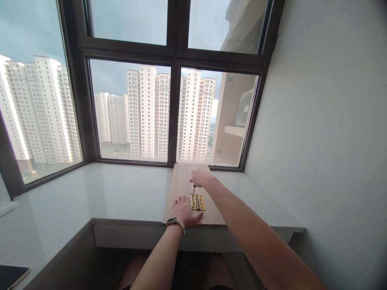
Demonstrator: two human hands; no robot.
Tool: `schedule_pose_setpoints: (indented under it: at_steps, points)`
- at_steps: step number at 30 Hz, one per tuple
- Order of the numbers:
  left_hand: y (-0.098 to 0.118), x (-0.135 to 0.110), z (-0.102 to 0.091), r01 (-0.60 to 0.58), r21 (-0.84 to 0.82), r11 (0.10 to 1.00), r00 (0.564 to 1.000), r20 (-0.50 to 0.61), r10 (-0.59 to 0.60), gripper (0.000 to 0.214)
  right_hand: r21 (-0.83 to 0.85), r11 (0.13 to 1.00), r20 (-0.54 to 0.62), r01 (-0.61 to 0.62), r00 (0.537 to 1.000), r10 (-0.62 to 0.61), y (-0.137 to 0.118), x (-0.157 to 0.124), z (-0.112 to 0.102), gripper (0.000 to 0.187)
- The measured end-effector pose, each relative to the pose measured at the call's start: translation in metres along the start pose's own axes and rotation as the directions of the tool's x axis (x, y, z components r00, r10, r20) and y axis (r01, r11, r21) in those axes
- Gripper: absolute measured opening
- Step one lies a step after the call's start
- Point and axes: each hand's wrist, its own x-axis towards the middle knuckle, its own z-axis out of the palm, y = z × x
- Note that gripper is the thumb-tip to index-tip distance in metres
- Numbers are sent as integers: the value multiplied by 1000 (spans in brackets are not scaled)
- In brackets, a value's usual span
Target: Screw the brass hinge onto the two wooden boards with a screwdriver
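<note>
A gold-coloured hinge lies opened flat on a pale wooden board, across a seam between its two parts. My right hand is closed around the handle of a screwdriver. The shaft points down, with its tip at the upper left of the hinge. Whether a screw sits under the tip is too small to tell. My left hand rests flat on the board at the hinge's near left side, fingers stretched out and thumb below the hinge. A watch or band is on the left wrist.
The board lies on a white window ledge, reaching from the window frame to the front edge. A white wall rises on the right. A dark flat device lies at the lower left. My knees are below the ledge.
</note>
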Motion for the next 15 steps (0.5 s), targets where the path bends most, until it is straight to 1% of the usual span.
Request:
schedule_pose_setpoints:
  at_steps: [7,11,13,15]
  points:
    - [-1,1,3,-2,3,1000,1000,-8,2,97,-29,994,-7,103,995,-103,6,2,-1,15]
    - [-2,2,5,-7,-2,1000,1000,-23,7,98,-45,987,-24,157,987,-158,10,1,0,22]
    - [-2,1,6,-7,-9,1000,1000,-27,6,96,-40,987,-36,153,987,-154,9,1,1,23]
    - [-2,1,6,-5,-15,1000,1000,-28,5,95,-28,992,-47,123,991,-124,8,1,2,30]
